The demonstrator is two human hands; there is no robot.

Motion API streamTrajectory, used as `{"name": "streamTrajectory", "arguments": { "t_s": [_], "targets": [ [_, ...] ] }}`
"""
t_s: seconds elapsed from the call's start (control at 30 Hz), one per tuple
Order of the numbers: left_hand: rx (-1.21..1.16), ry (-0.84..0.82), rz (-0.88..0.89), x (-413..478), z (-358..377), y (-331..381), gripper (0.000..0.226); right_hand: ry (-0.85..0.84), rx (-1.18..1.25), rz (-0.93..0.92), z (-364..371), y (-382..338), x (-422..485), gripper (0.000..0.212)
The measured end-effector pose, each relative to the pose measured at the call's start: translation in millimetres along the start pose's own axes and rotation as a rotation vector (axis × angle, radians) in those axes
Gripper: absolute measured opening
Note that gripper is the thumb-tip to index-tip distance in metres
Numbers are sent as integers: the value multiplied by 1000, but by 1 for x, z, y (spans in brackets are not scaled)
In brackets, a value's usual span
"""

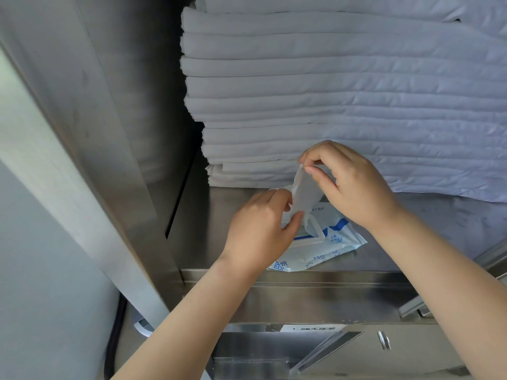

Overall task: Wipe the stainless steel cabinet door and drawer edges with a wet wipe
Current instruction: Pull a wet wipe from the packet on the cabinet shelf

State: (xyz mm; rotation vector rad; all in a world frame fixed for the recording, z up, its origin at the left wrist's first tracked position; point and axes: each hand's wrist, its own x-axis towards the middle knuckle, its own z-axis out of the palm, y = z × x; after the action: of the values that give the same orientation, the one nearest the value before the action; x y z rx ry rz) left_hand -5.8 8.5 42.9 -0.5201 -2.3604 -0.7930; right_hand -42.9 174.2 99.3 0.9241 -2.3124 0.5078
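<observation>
The wet wipe is half out of its pack, which lies flat on the steel shelf of the cabinet, just in front of a stack of folded white linen. The right hand pinches the wipe's top edge between thumb and forefinger, the other fingers curled above. The left hand pinches the sheet lower down, close to the pack's open flap.

This looks like the fetching step - no wiping has begun. Next, the sheet has to come free without dragging a second one, then go to the door panel at the left and the drawer edge below.

Hidden: the left fingertips behind the wipe, the pack's opening - and the label lower down is too blurred to read.
</observation>
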Motion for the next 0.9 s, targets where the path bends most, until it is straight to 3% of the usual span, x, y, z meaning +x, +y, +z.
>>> {"name": "streamTrajectory", "arguments": {
  "t_s": [0.23, 0.4, 0.53, 0.6, 0.73, 0.9],
  "targets": [
    [149, 199, 33, 7, -25, -6, 12, 127, 293, 34, -4, -4, 7, 3],
    [70, -96, 200, -22, -12, -5, 8, -109, 330, 190, 5, 13, -40, 13],
    [-106, -282, 159, -30, -3, -6, 22, -187, 351, 276, 5, 21, -68, 26],
    [-135, -297, 145, -24, 0, -6, 25, -175, 379, 294, 5, 21, -72, 28],
    [-17, -242, 297, -9, 5, -2, 25, -119, 413, 309, 2, 20, -73, 25],
    [98, -259, 466, 4, 12, -1, 17, -118, 202, 182, -10, 14, -71, 8]
  ]
}}
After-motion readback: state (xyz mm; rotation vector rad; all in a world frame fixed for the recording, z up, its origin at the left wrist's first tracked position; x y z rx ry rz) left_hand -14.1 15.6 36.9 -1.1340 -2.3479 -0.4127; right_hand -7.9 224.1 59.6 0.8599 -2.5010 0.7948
